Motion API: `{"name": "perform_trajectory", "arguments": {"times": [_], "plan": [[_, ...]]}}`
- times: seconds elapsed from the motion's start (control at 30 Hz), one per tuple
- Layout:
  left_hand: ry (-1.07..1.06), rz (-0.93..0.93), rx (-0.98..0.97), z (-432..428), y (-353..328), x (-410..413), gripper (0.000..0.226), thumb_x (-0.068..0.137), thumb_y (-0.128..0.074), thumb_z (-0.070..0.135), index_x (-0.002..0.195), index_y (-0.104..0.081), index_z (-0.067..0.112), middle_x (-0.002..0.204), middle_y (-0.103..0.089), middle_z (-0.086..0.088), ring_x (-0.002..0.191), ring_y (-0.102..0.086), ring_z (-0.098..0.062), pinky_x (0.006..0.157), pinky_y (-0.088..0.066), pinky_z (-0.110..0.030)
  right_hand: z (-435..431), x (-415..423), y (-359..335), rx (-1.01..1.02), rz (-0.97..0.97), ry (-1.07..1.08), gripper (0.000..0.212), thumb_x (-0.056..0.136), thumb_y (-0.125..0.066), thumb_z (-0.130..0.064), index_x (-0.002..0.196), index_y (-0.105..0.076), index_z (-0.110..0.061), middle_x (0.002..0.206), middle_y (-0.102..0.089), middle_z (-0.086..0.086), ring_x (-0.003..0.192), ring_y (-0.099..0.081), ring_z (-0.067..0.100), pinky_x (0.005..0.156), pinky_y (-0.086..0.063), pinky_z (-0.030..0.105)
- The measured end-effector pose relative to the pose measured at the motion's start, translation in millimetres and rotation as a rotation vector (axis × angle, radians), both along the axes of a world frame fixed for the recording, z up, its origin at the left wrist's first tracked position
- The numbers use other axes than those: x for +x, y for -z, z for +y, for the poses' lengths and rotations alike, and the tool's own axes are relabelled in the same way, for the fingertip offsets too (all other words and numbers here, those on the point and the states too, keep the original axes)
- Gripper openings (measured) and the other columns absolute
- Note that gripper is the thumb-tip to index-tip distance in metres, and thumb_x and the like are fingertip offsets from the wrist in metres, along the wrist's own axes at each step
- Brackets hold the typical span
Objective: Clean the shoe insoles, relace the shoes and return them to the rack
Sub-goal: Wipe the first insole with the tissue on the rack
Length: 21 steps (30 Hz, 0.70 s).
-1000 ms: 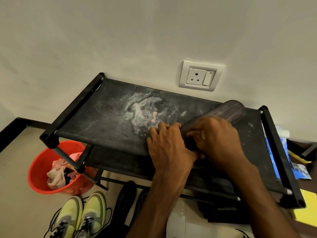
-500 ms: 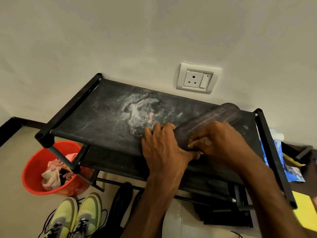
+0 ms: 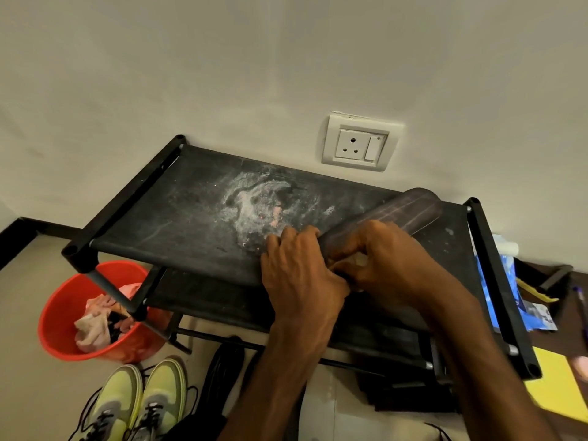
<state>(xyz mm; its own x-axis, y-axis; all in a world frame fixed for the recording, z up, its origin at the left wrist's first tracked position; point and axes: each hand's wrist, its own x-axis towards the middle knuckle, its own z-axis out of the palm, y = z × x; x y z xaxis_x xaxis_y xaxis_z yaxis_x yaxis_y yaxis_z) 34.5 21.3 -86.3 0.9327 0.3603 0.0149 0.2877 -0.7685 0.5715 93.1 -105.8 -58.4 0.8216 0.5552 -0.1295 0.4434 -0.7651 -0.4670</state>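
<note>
The dark insole (image 3: 401, 214) lies slanted across the right side of the shoe rack's (image 3: 124, 198) top shelf, toe end pointing to the far right corner. Both hands are on its near end: the left hand (image 3: 299, 272) curls its fingers over the edge and grips it, and the right hand (image 3: 394, 259) clenches round it from the other side, with a pale scrap under the thumb that is too small to identify. Just left of the hands, a white smear (image 3: 254, 205) dusts the shelf. Below, a red bucket (image 3: 60, 316) of rags (image 3: 94, 324) sits beside yellow-green sneakers (image 3: 140, 396).

Red bucket (image 3: 59, 316) of rags (image 3: 92, 326), white wall socket (image 3: 358, 143), yellow sheet (image 3: 560, 386).
</note>
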Motion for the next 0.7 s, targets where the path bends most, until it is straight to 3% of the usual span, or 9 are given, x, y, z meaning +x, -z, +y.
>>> {"name": "perform_trajectory", "arguments": {"times": [0.13, 0.2, 0.4, 0.5, 0.6, 0.7], "plan": [[-0.006, -0.029, 0.017, 1.3, 2.8, 0.0, 0.058, 0.074, -0.081, 0.029, 0.127, -0.056, 0.026, 0.122, -0.058, 0.004, 0.119, -0.048, -0.018, 0.098, -0.043, -0.03, 18.1, -2.9, 19.8, 0.045, -0.325, 0.185, 0.014, 0.092, -0.072, -0.031, 0.102, -0.079, -0.039, 0.096, -0.076, -0.012, 0.082, -0.07, 0.011, 0.079, -0.06, 0.041], [0.002, -0.021, 0.012, 1.4, 3.5, -0.1, 0.055, 0.075, -0.08, 0.026, 0.125, -0.056, 0.025, 0.121, -0.058, 0.004, 0.118, -0.048, -0.018, 0.098, -0.043, -0.03, 23.5, -2.6, 25.9, 0.082, -0.369, 0.215, 0.015, 0.092, -0.071, -0.03, 0.102, -0.08, -0.037, 0.096, -0.077, -0.01, 0.083, -0.07, 0.014, 0.079, -0.06, 0.043], [0.021, -0.03, 0.019, 0.8, 5.3, 1.6, 0.059, 0.077, -0.081, 0.034, 0.13, -0.055, 0.026, 0.124, -0.056, 0.003, 0.119, -0.049, -0.019, 0.098, -0.042, -0.032, 9.2, -1.6, 3.3, 0.157, 0.103, 0.002, 0.024, 0.089, -0.071, -0.014, 0.095, -0.082, -0.035, 0.092, -0.077, -0.017, 0.08, -0.072, 0.004, 0.076, -0.062, 0.038], [0.041, -0.014, 0.043, 3.2, 5.9, 2.6, 0.057, 0.078, -0.08, 0.036, 0.13, -0.057, 0.028, 0.122, -0.055, 0.003, 0.118, -0.048, -0.019, 0.097, -0.042, -0.032, 12.4, -0.9, 13.9, 0.119, -0.091, 0.106, 0.02, 0.087, -0.073, -0.029, 0.097, -0.078, -0.045, 0.093, -0.076, -0.022, 0.08, -0.07, 0.003, 0.079, -0.061, 0.04], [0.068, 0.013, 0.032, 5.3, 4.7, 3.6, 0.06, 0.073, -0.083, 0.041, 0.127, -0.059, 0.028, 0.121, -0.053, 0.002, 0.12, -0.048, -0.02, 0.099, -0.043, -0.033, 16.8, 1.0, 29.3, 0.154, -0.259, 0.255, 0.015, 0.087, -0.074, -0.036, 0.099, -0.079, -0.043, 0.094, -0.077, -0.017, 0.084, -0.071, 0.007, 0.079, -0.061, 0.041], [0.121, 0.076, 0.024, 8.4, 1.2, 4.8, 0.086, 0.062, -0.084, 0.066, 0.134, -0.053, 0.03, 0.127, -0.049, 0.0, 0.125, -0.043, -0.021, 0.102, -0.04, -0.035, 7.6, 4.7, 32.4, 0.185, -0.374, 0.346, 0.01, 0.087, -0.073, -0.032, 0.094, -0.08, -0.035, 0.09, -0.076, -0.009, 0.084, -0.07, 0.013, 0.075, -0.06, 0.043]]}}
